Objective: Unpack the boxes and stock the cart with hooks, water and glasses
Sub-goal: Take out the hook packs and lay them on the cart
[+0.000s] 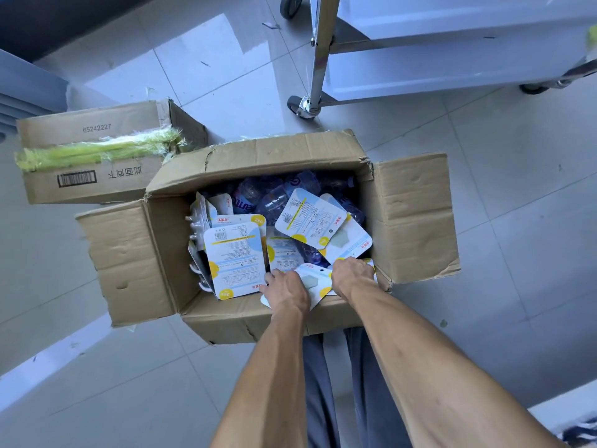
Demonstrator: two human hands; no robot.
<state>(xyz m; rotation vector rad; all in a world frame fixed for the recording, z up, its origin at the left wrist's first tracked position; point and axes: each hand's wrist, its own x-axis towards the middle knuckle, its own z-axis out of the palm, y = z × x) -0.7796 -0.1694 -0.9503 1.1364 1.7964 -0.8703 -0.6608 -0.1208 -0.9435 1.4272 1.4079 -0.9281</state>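
Observation:
An open cardboard box (135, 253) sits on the floor in front of me, its flaps spread. Inside lie several carded hook packs (234, 257) in white, blue and yellow, piled over plastic water bottles (258, 195) at the far side. My left hand (286, 291) and my right hand (352, 274) are both down at the box's near edge, fingers curled on a hook pack (315, 279) that lies between them. The steel cart (420, 66) with white shelves stands at the upper right on castors. No glasses are visible.
A second cardboard box (90, 179), taped shut with torn green tape on top, sits at the left behind the open one. A cart wheel (298, 106) is close to the open box's far flap. Grey tiled floor surrounds everything. My legs are below the box.

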